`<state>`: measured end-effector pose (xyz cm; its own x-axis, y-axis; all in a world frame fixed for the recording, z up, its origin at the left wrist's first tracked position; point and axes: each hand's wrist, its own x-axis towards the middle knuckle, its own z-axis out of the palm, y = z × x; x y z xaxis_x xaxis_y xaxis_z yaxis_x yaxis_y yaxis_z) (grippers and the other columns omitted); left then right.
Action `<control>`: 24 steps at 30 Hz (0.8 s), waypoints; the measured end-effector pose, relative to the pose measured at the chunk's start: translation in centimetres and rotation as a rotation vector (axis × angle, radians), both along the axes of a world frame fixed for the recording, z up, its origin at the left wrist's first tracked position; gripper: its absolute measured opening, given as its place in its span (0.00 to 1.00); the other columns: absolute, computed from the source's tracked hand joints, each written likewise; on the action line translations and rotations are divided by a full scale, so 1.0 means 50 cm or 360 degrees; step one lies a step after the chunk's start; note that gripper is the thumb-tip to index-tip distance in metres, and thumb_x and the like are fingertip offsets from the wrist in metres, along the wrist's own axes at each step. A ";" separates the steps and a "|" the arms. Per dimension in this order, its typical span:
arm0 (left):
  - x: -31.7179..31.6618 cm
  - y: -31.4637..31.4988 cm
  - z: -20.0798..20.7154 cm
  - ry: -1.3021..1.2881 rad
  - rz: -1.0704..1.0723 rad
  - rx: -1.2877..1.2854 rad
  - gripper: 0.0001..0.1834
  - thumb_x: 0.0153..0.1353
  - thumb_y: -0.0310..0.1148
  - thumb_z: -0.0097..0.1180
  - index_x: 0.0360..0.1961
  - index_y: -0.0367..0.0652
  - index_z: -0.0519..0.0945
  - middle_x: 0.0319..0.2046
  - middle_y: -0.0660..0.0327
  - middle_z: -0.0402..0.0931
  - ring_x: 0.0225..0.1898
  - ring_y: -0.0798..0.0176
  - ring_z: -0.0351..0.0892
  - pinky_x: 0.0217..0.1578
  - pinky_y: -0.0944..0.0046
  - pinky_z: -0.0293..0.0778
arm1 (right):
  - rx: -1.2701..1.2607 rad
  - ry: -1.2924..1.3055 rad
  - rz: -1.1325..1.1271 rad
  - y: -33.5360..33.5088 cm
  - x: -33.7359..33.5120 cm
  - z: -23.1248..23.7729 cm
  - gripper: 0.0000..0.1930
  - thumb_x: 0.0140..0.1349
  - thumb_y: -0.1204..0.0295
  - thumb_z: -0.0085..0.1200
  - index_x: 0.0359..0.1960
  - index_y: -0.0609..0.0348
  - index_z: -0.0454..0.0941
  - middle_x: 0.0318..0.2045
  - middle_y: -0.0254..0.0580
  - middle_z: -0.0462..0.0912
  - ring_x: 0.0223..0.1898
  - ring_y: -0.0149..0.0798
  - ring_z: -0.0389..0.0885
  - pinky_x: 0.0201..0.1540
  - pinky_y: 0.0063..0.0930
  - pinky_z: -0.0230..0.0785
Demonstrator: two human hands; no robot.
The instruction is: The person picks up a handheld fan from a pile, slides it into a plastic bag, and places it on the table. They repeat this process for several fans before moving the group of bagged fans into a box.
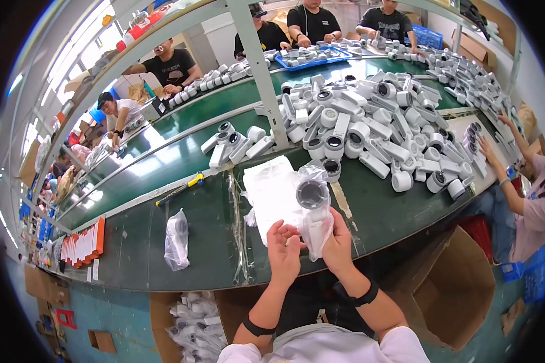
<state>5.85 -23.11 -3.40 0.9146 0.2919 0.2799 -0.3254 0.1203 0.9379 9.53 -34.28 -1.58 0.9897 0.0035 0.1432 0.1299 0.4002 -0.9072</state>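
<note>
A white handheld device (pixel 312 195) with a round, dark-faced head and a straight handle sits inside a clear plastic bag. My right hand (pixel 339 245) is closed around its handle part, on the right side of the bag. Close to the bag's lower left edge is my left hand (pixel 284 248), with fingers curved and apart; nothing shows in its grip. Behind both hands lies a stack of white plastic bags (pixel 271 193) on the green table (pixel 224 245). Another bagged device (pixel 177 240) rests on the table to the left.
A large heap of unbagged white devices (pixel 369 121) covers the table's far right; a smaller group (pixel 236 145) lies beside the metal post (pixel 263 72). A yellow-and-black tool (pixel 180 189) lies left. Bagged devices fill a box (pixel 194 327) below; a cardboard box (pixel 445 290) stands right. Co-workers sit around.
</note>
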 end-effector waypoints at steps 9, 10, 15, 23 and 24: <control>-0.012 0.003 0.042 0.0537 -0.0530 -0.0736 0.25 0.68 0.27 0.49 0.64 0.39 0.59 0.54 0.57 0.71 0.52 0.61 0.76 0.44 0.58 0.82 | -0.1051 -0.0589 -0.0533 -0.005 0.011 0.030 0.13 0.59 0.83 0.48 0.44 0.65 0.78 0.35 0.48 0.81 0.38 0.45 0.79 0.42 0.32 0.71; -0.013 0.024 0.041 0.0537 -0.0594 -0.0808 0.24 0.67 0.26 0.50 0.62 0.39 0.60 0.53 0.56 0.72 0.50 0.59 0.77 0.42 0.58 0.83 | -0.1195 -0.0701 -0.0640 -0.018 0.022 0.043 0.10 0.59 0.82 0.48 0.42 0.65 0.79 0.34 0.48 0.81 0.38 0.47 0.79 0.41 0.33 0.71; -0.006 0.066 0.049 0.0446 -0.0332 -0.0866 0.23 0.63 0.23 0.54 0.58 0.34 0.64 0.49 0.55 0.74 0.46 0.57 0.80 0.36 0.60 0.85 | -0.1279 -0.0998 -0.0442 -0.034 0.004 0.007 0.08 0.55 0.81 0.55 0.37 0.63 0.81 0.29 0.49 0.81 0.32 0.51 0.79 0.35 0.35 0.72; -0.051 0.222 0.025 0.0236 0.0627 -0.0279 0.24 0.58 0.19 0.58 0.55 0.34 0.66 0.48 0.56 0.73 0.41 0.63 0.79 0.34 0.64 0.84 | -0.1273 -0.0699 0.0134 -0.035 -0.036 -0.058 0.06 0.58 0.75 0.58 0.36 0.61 0.82 0.25 0.45 0.82 0.24 0.41 0.80 0.28 0.29 0.71; -0.060 0.266 0.008 0.0252 0.0766 -0.0151 0.24 0.58 0.19 0.58 0.55 0.35 0.67 0.48 0.56 0.73 0.41 0.63 0.78 0.33 0.65 0.84 | -0.1266 -0.0712 0.0162 -0.042 -0.033 -0.067 0.06 0.58 0.75 0.58 0.36 0.61 0.82 0.25 0.45 0.82 0.24 0.41 0.80 0.28 0.29 0.71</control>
